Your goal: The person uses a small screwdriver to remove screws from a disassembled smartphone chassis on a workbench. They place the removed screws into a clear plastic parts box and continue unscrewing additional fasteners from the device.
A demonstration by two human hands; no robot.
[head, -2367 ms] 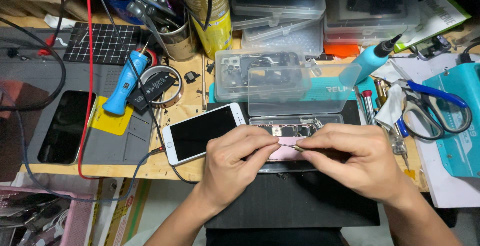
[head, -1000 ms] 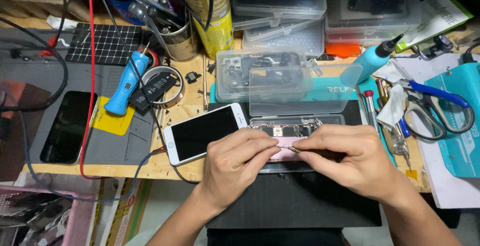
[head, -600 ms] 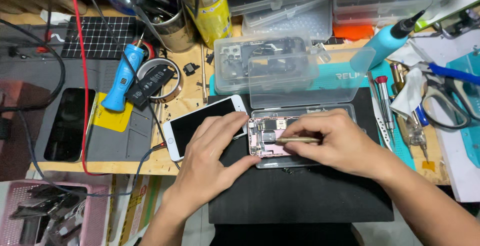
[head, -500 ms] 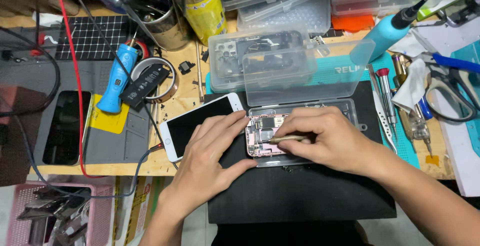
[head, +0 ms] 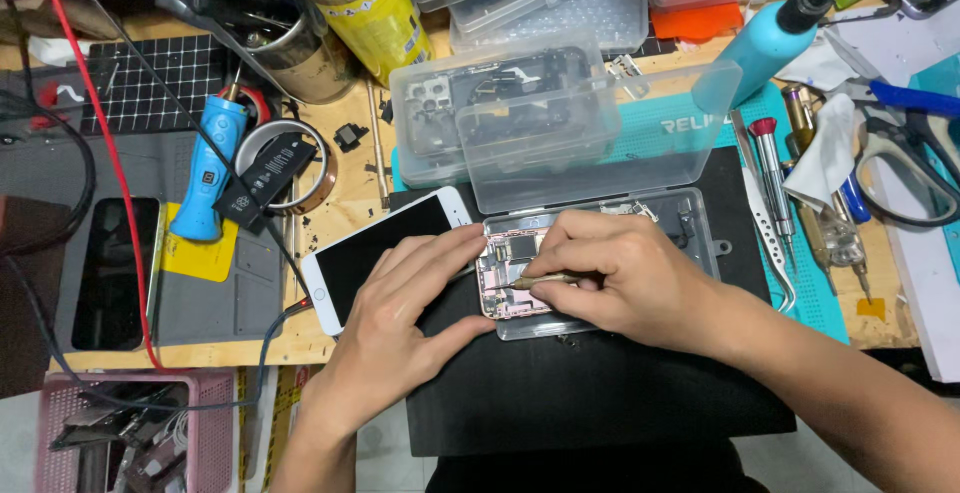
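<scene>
Right hand (head: 625, 278) pinching thin metal tweezers (head: 540, 280) over an opened pink phone body (head: 508, 275) in a clear plastic tray (head: 700, 223), left hand (head: 405, 308) flat, fingers spread, steadying it beside a white-framed phone screen (head: 375, 253), cluttered wooden surface (head: 355, 198).

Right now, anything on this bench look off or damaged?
Nothing looks damaged or spilled. The opened phone lies in a clear tray; the left hand steadies it and the right hand works a thin tool into it. The detached white-framed screen lies askew beside it. The bench is cluttered with tools.
</scene>
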